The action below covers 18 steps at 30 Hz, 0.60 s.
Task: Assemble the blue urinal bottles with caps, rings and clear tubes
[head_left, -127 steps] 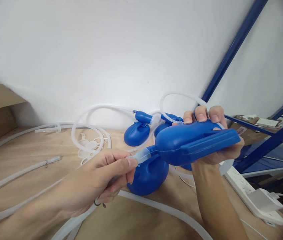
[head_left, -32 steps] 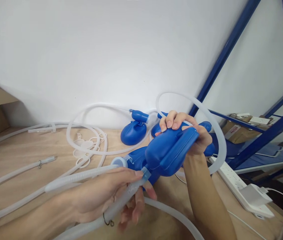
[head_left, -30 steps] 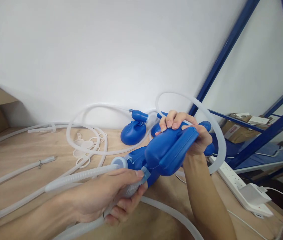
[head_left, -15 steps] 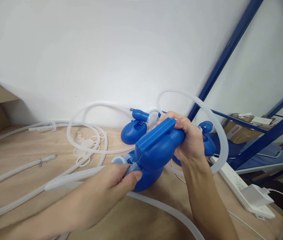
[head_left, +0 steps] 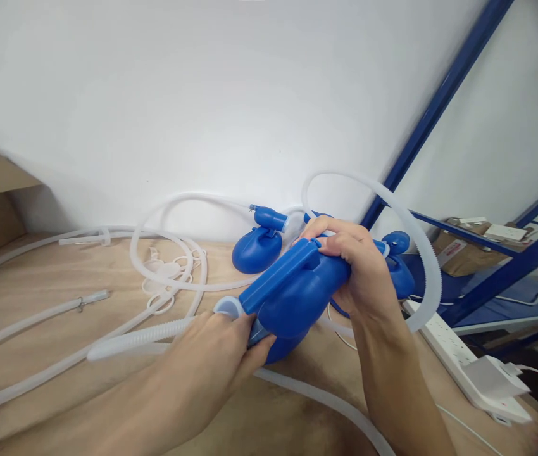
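Note:
Both my hands are on a blue plastic urinal bottle [head_left: 297, 307], tilted in front of me with its bar-shaped handle [head_left: 276, 275] facing up. My right hand [head_left: 361, 263] is wrapped round the bottle's right end. At the lower left, my left hand [head_left: 212, 361] is closed round a translucent connector [head_left: 258, 332] at the bottle's neck, thumb and fingers on opposite sides. Just above its knuckles shows a whitish cup-like cap [head_left: 228, 306]. A ribbed translucent tube [head_left: 140, 337] runs leftward from behind this hand. Beneath the bottle another blue part [head_left: 284, 347] is mostly hidden.
Another blue bottle [head_left: 256, 250] stands near the wall, and a third [head_left: 399, 275] to the right. Translucent hoses [head_left: 22, 383] loop across the brown-covered table. White rings and caps [head_left: 164, 272] lie left. A power strip [head_left: 463, 364] lies right, beside a blue rack [head_left: 440, 95].
The held bottle has turned in my hands, so its handle now reaches farther toward my left hand. More of the whitish cap shows. The whole view has shifted slightly.

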Each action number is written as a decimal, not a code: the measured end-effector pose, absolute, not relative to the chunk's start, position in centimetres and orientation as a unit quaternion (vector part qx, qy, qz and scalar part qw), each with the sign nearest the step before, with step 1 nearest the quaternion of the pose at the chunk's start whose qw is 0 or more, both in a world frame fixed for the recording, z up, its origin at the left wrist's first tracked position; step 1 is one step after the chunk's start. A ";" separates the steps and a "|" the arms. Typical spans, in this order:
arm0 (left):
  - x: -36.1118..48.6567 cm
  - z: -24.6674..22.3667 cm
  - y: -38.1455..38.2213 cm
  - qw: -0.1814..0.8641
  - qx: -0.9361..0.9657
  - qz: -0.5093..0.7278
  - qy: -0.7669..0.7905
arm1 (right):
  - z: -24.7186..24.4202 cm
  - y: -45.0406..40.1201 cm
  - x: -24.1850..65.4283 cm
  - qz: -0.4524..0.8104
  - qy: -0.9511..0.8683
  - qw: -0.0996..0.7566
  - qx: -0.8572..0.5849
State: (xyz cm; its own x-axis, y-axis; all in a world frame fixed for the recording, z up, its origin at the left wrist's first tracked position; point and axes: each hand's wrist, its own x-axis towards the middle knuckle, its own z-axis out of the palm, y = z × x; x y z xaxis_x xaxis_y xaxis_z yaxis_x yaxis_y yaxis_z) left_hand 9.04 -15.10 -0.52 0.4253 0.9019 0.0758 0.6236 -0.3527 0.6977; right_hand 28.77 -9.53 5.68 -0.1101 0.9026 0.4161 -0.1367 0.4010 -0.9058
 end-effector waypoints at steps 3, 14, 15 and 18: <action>9.1 0.0 -15.3 0.350 0.784 0.221 0.461 | 5.4 -9.0 29.2 0.451 -0.598 0.596 -0.288; 4.3 3.0 -16.6 0.414 0.792 0.223 0.391 | 6.1 -8.6 31.8 0.352 -0.617 0.653 -0.261; 3.0 3.8 -16.3 0.386 0.799 0.243 0.392 | 6.3 -8.4 32.3 0.346 -0.601 0.668 -0.270; -0.8 5.5 -13.6 0.283 0.820 0.291 0.405 | 6.6 -8.2 33.7 0.336 -0.553 0.701 -0.301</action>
